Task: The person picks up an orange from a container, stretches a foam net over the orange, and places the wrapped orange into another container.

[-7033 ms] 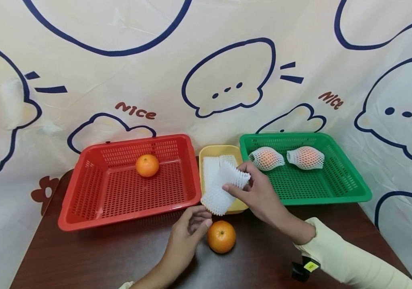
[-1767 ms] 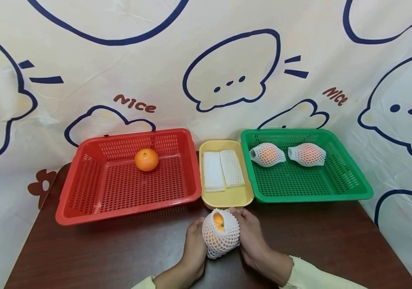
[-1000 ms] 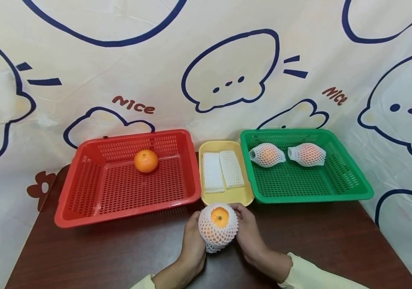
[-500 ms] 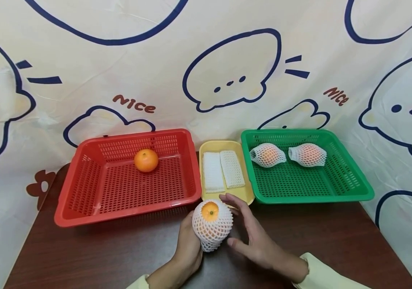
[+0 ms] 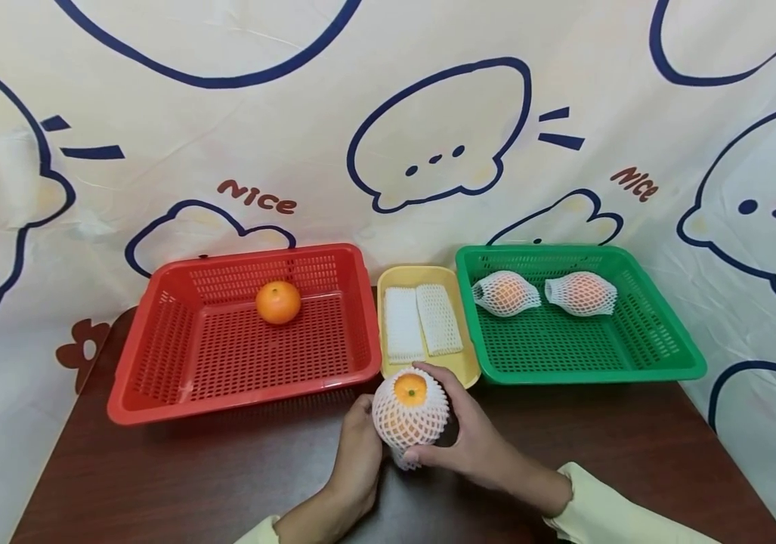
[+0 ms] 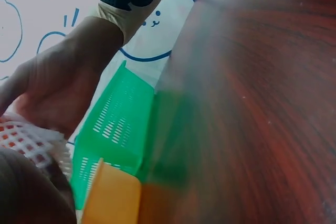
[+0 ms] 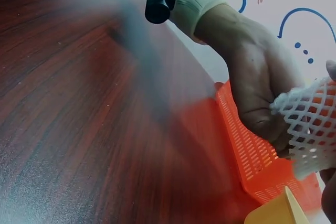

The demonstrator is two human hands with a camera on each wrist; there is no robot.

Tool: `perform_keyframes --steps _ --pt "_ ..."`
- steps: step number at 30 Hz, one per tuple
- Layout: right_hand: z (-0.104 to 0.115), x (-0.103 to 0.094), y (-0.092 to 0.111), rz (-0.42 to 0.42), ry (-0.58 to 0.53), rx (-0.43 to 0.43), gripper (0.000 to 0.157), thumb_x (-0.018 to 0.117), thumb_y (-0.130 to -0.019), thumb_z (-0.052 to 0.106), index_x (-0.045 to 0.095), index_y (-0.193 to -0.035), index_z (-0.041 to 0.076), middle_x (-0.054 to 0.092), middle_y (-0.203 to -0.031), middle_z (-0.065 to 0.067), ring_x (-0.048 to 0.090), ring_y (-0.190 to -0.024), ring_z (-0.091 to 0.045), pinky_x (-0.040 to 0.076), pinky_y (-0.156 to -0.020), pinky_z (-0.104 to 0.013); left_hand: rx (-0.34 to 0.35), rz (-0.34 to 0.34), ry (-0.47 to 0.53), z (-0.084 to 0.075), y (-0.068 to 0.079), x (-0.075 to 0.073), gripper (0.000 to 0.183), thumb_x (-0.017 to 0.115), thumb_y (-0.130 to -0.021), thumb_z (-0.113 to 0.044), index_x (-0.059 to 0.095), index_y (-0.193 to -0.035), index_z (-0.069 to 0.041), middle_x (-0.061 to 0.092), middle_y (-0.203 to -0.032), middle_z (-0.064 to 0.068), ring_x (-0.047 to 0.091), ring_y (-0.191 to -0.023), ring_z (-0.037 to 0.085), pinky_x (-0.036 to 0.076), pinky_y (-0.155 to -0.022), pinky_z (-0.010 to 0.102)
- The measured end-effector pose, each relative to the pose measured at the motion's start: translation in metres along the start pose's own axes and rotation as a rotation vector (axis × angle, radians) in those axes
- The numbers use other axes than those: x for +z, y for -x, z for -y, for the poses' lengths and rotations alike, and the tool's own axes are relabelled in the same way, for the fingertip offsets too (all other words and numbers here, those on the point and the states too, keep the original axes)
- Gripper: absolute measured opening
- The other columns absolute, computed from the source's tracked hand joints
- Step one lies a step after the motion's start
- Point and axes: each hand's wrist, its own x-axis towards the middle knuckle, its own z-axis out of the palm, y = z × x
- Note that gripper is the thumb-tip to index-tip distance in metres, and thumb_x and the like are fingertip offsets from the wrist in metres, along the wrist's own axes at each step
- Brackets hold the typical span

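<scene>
An orange [image 5: 411,391] in a white foam net sleeve [image 5: 409,425] is held between both hands, its stem end showing through the sleeve's round opening. My left hand [image 5: 357,457] grips it from the left side. With thumb at the lower front and fingers at the upper right, my right hand [image 5: 472,438] grips the other side. In the right wrist view the sleeve's loose end [image 7: 302,124] juts out past the fruit. Much of the left hand's fingers is hidden behind the netted fruit.
A red basket [image 5: 245,404] with one bare orange [image 5: 278,303] stands at left. The yellow tray [image 5: 431,370] in the middle holds two flat foam sleeves [image 5: 404,325]. At right, a green basket [image 5: 592,374] contains two netted fruits [image 5: 506,294].
Seven seconds ago the right hand held a flat sleeve above a bare orange; now that orange is sleeved. Half a second ago the right hand was spread off it; now it grips it again.
</scene>
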Motion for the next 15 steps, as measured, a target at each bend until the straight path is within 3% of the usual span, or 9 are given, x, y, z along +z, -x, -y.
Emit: perform_keyframes --steps 5,10,12,15 --pt "0.001 -0.005 -0.002 -0.033 -0.091 -0.007 0.086 0.09 -0.077 0.01 0.043 -0.148 0.017 0.05 -0.143 -0.01 0.055 -0.123 -0.014 0.051 -0.102 -0.025 0.028 -0.024 -0.127 -0.013 0.011 -0.003 0.03 0.045 -0.103 -0.008 0.049 -0.131 0.003 0.066 -0.116 0.013 0.061 -0.1 0.013 0.049 -0.09 0.03" --pt "0.003 -0.01 -0.003 -0.035 -0.209 0.019 0.082 0.086 -0.083 0.01 0.04 -0.151 0.013 0.047 -0.143 -0.016 0.057 -0.122 -0.015 0.054 -0.1 -0.025 0.216 -0.025 -0.112 -0.027 0.025 -0.007 0.039 0.048 -0.096 0.004 0.052 -0.135 0.004 0.061 -0.132 0.02 0.06 -0.117 0.015 0.049 -0.101 0.028" --pt "0.003 -0.013 -0.003 -0.035 -0.237 0.041 0.083 0.084 -0.085 0.013 0.036 -0.153 0.011 0.045 -0.144 -0.019 0.057 -0.123 -0.016 0.053 -0.1 -0.024 0.299 -0.001 -0.099 -0.032 0.029 -0.009 0.04 0.049 -0.099 0.003 0.051 -0.138 0.004 0.058 -0.139 0.019 0.058 -0.124 0.016 0.048 -0.106 0.024" --pt "0.004 -0.014 -0.003 -0.038 -0.277 0.07 0.083 0.082 -0.088 0.015 0.032 -0.153 0.006 0.043 -0.144 -0.022 0.057 -0.122 -0.014 0.054 -0.1 -0.023 0.367 0.062 -0.113 -0.04 0.031 -0.011 0.044 0.057 -0.101 -0.004 0.051 -0.144 -0.002 0.055 -0.145 0.016 0.055 -0.133 0.02 0.046 -0.112 0.025"
